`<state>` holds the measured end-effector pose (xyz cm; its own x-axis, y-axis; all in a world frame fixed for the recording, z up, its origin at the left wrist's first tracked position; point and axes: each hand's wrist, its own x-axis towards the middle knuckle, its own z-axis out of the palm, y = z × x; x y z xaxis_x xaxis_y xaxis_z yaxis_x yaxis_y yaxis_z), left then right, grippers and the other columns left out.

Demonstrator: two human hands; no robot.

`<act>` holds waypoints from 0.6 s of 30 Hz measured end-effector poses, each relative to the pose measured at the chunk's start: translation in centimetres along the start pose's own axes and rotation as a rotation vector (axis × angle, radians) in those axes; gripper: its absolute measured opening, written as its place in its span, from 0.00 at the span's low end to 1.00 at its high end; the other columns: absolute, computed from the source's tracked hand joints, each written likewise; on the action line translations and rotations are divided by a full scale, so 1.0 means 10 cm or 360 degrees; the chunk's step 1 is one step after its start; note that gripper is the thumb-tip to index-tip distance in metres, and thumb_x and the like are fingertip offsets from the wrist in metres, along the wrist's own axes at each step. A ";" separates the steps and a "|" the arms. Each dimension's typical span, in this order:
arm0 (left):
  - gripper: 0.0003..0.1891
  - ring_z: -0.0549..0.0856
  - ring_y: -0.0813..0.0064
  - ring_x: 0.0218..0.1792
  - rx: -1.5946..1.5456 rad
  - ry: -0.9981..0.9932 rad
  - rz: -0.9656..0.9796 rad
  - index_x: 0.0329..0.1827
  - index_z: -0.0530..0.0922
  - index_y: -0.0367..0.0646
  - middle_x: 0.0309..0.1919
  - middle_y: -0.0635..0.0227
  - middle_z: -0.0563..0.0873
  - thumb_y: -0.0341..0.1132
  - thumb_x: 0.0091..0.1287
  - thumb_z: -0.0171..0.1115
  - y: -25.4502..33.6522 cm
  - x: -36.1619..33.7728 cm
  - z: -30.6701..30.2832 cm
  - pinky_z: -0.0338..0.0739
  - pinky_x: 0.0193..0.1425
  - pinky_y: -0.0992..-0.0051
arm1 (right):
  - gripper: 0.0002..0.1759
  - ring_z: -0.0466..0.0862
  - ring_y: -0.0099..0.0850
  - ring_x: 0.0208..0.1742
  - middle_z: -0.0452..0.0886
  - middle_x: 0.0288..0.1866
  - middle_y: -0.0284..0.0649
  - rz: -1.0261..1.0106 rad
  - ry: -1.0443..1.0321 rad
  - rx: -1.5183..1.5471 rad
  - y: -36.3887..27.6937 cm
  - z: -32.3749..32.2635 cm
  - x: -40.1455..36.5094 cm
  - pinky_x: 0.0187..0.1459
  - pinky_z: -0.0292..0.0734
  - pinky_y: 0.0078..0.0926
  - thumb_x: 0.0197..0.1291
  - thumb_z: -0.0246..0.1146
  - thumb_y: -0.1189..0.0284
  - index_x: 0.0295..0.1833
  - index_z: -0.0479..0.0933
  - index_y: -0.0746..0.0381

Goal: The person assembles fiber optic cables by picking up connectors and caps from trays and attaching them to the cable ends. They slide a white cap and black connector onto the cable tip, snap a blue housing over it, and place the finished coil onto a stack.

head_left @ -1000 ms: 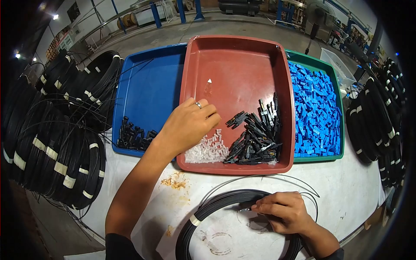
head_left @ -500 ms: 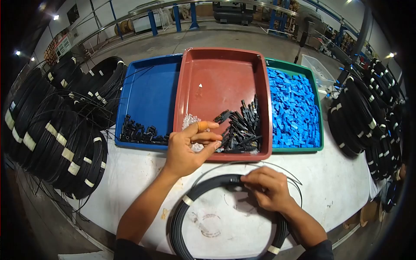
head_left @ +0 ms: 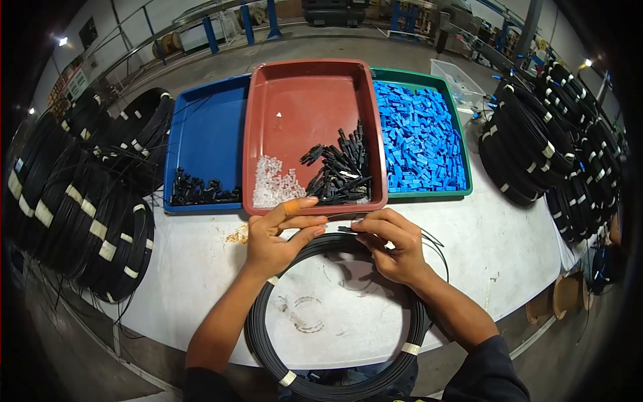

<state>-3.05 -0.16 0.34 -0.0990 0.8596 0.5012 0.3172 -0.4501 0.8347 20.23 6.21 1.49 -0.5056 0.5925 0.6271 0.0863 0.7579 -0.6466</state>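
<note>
My left hand, with orange tape around one finger, is in front of the red tray. Its thumb and fingertips come together in a pinch; whatever is between them is too small to make out. Facing it, my right hand pinches a small black connector whose tip points left toward my left fingers. Beneath both hands lies a coil of black cable, bound with white tape bands. A loose cable strand loops out on the coil's right side.
The red tray holds clear small pieces and black connectors. Left of it, a blue tray holds small black parts; right, a green tray holds blue clips. Stacked cable coils flank the white table.
My left hand has moved off the red tray's near edge, closer to my right hand. The right hand now holds the black connector up beside the left fingertips. The camera view has shifted.
</note>
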 end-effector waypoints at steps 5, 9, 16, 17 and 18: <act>0.25 0.94 0.77 0.45 0.0003 -0.0013 0.0059 0.61 0.82 0.36 0.39 0.61 0.95 0.25 0.60 0.80 -0.01 0.01 0.02 0.84 0.57 0.78 | 0.18 0.88 0.38 0.37 0.85 0.42 0.43 -0.0189 -0.0022 -0.0066 0.09 0.03 0.03 0.39 0.84 0.31 0.52 0.71 0.87 0.50 0.87 0.64; 0.26 0.94 0.72 0.46 0.0143 -0.0152 0.0176 0.62 0.79 0.33 0.39 0.56 0.94 0.20 0.60 0.78 -0.01 0.02 0.00 0.84 0.56 0.77 | 0.19 0.89 0.38 0.37 0.85 0.42 0.43 -0.0168 -0.0058 -0.0073 0.07 0.02 0.03 0.39 0.84 0.32 0.51 0.70 0.87 0.50 0.87 0.64; 0.26 0.94 0.73 0.45 0.0179 -0.0125 0.0205 0.59 0.80 0.34 0.39 0.58 0.95 0.20 0.58 0.79 0.02 0.01 0.00 0.84 0.57 0.75 | 0.17 0.88 0.33 0.38 0.85 0.42 0.42 -0.0095 -0.0061 -0.0095 0.04 0.01 0.02 0.39 0.83 0.28 0.53 0.72 0.87 0.49 0.88 0.63; 0.25 0.94 0.73 0.44 0.0194 -0.0133 0.0218 0.59 0.81 0.34 0.39 0.58 0.95 0.20 0.57 0.79 0.02 0.02 0.00 0.84 0.56 0.76 | 0.16 0.88 0.33 0.38 0.85 0.42 0.42 -0.0095 -0.0064 -0.0095 0.04 0.01 0.02 0.39 0.83 0.28 0.54 0.72 0.87 0.49 0.88 0.63; 0.25 0.94 0.73 0.44 0.0193 -0.0132 0.0212 0.59 0.81 0.34 0.39 0.58 0.95 0.20 0.57 0.79 0.03 0.03 0.00 0.84 0.56 0.76 | 0.16 0.88 0.33 0.38 0.85 0.42 0.41 -0.0097 -0.0065 -0.0095 0.05 0.01 0.02 0.39 0.83 0.28 0.54 0.72 0.87 0.48 0.88 0.63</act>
<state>-3.02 -0.05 0.70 0.0278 0.8135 0.5808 0.4340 -0.5332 0.7261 20.06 6.66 1.27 -0.5459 0.5342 0.6454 0.1047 0.8078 -0.5801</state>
